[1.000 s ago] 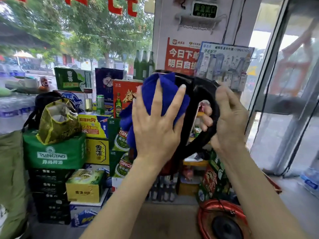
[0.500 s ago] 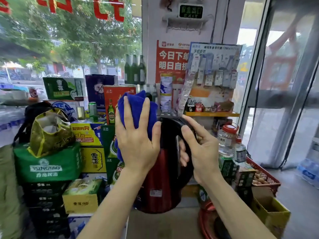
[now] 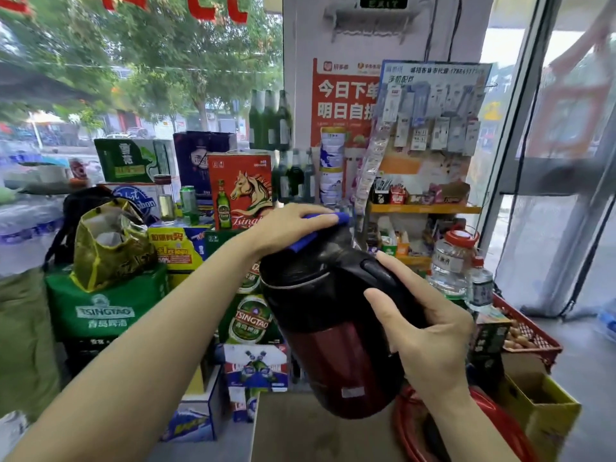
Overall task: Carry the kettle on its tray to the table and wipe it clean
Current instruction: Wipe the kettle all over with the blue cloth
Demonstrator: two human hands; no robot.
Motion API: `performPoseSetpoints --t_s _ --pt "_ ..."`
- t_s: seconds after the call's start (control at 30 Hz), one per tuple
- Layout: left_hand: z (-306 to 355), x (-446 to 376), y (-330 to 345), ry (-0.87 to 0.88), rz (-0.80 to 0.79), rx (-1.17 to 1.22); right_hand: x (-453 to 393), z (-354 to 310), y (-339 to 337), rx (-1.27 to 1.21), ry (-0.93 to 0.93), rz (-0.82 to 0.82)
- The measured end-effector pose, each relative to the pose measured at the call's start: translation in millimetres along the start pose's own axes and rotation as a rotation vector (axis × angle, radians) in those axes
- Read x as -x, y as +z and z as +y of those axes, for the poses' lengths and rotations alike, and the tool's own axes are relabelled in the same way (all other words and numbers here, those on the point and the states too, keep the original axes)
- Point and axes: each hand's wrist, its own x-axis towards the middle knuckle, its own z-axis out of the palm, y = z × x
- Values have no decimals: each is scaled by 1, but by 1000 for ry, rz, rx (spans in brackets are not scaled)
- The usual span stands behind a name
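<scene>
Since half a second ago, the left hand (image 3: 293, 228) is sliding the blue cloth (image 3: 321, 225) onto the tilted electric kettle's (image 3: 326, 315) black lid, while the right hand (image 3: 423, 331) is gripping its handle in mid-air. Wiping seems underway; red tray (image 3: 410, 425) below, table edge (image 3: 300, 428), stacked beer cartons (image 3: 103, 308) crowding the shop.

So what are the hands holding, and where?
Right hand grips the kettle by its handle; left hand presses a blue cloth on its lid.
</scene>
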Motion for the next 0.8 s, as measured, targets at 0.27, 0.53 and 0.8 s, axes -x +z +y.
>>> performPoseSetpoints --t_s 0.27,0.53,0.8 --pt "-43 51 60 35 439 474 15 20 -16 1 76 -1" --pt "-22 44 82 258 62 21 29 53 -16 -18 265 42" --pt "-105 28 142 -305 162 1258 24 81 -32 -329 489 349"
